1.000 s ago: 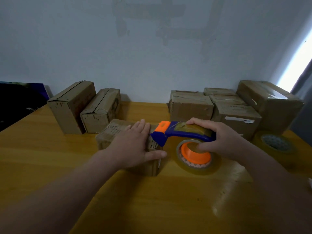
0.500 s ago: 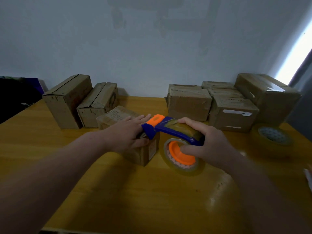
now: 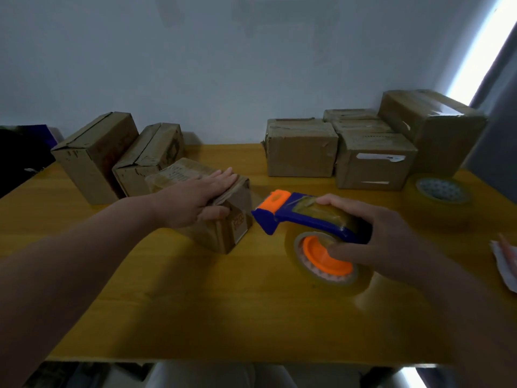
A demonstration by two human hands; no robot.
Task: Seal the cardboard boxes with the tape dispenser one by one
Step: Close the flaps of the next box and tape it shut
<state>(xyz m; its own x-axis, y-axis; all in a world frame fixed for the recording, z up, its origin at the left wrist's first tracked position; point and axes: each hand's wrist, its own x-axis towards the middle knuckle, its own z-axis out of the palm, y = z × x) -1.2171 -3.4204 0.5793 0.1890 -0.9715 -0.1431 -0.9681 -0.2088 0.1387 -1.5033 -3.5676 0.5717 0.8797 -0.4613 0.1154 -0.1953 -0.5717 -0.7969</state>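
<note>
A small cardboard box [image 3: 223, 233] lies at the middle of the yellow table [image 3: 223, 317]. My left hand [image 3: 195, 197] presses flat on its top, fingers straight, thumb down the near side. My right hand [image 3: 391, 236] grips a blue and orange tape dispenser [image 3: 282, 211] with a roll of clear tape [image 3: 321, 259]. The dispenser's orange nose sits just right of the box's end, apart from it, with a strip of clear tape stretched between them.
Two cardboard boxes [image 3: 95, 155] stand at the back left. Several more boxes [image 3: 302, 149] are stacked at the back right. A spare tape roll [image 3: 440, 190] lies at the right, and a scrap of paper [image 3: 503, 261] at the right edge.
The dispenser has been drawn to the right, off the box top and past its end, pulling tape along. My left hand stayed pressing on the box.
</note>
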